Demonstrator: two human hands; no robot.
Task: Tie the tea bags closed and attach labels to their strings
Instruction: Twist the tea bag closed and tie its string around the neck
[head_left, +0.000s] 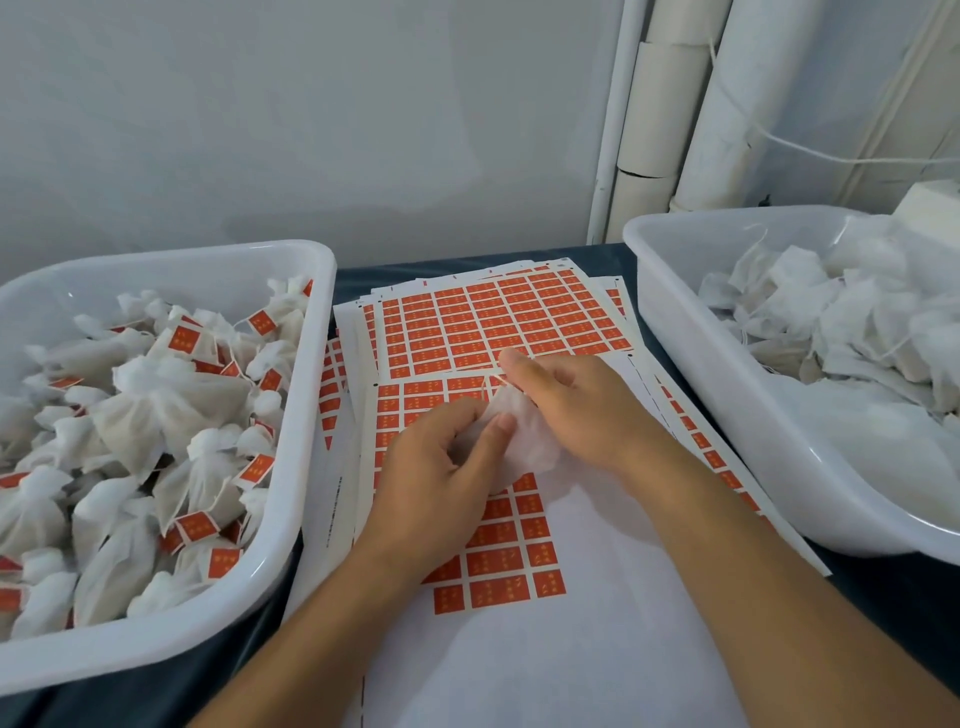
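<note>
Left hand (441, 467) pinches the soft white mesh tea bag (519, 436) between thumb and fingers. Right hand (576, 400), just beyond, pinches its thin pale string (491, 382) at the neck. Bag lies between both hands over the orange sticker label sheets (498, 312). Long axis seems near-to-far, neck pointing away. Risk: string slips, neck reopens; a loose knot would cause it.

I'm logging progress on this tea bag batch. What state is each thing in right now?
Tea bag: held between both hands over the label sheets, no label on it.
Left hand: pinching the bag.
Right hand: gripping the bag's top, by its string.
Left bin: piled with tied, labelled bags.
Right bin: holds unlabelled bags.
Label sheets: stacked flat; the nearest one partly used up.
</note>
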